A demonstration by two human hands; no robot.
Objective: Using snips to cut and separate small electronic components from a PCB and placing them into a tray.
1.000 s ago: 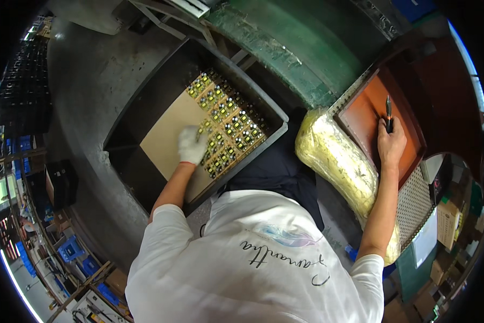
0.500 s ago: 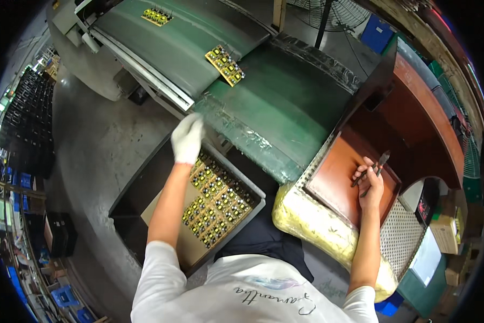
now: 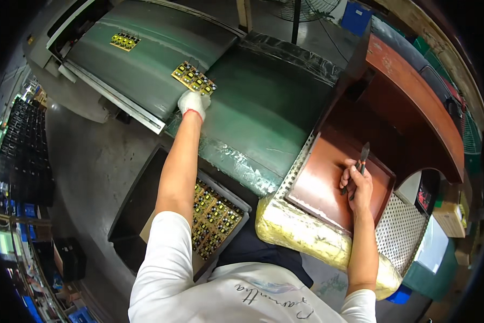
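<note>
At the left edge of the green mat (image 3: 252,124), reaches with the gloved left hand (image 3: 194,102) to the near side of a circuit-board strip (image 3: 193,78), lying flat by the seam between mat and belt (image 3: 150,48). Seems to touch the strip; cannot tell how far open or closed, with fingertips hidden. To the right of the mat, over the reddish-brown tray (image 3: 312,199), grasps a dark-handled tool (image 3: 365,153) in the bare right hand (image 3: 356,185), fingers curled around. Probably at the step of taking up the strip. Calls next for a light pinch on bare edges, away from tall components, then a level lift. Farther left of the mat, on the belt, another strip (image 3: 124,41). Below the mat's near left side, a black bin (image 3: 139,199) with rows of similar boards (image 3: 220,220); by the mat's near right corner, a wrapped yellow bundle (image 3: 301,237).
</note>
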